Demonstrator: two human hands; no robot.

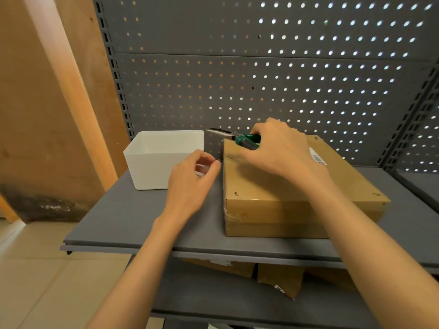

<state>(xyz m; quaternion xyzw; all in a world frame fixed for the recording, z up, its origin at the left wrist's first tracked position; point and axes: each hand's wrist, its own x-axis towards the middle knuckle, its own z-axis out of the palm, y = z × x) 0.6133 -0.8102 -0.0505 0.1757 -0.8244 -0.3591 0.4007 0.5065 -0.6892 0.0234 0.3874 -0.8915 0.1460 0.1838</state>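
My right hand (276,146) grips the green handles of a pair of long-nose pliers (237,137) at the far left corner of a flat cardboard box (285,200). The metal jaws point left, toward a white plastic bin (156,160) on the grey shelf (142,219). My left hand (192,181) hovers between the bin and the box with its fingers loosely curled and thumb near the box's left edge. It holds nothing that I can see.
A grey pegboard panel (261,79) backs the shelf. Wooden boards (47,103) lean at the left. Below, a lower shelf carries more cardboard boxes (280,279). Tiled floor (31,281) shows at the lower left.
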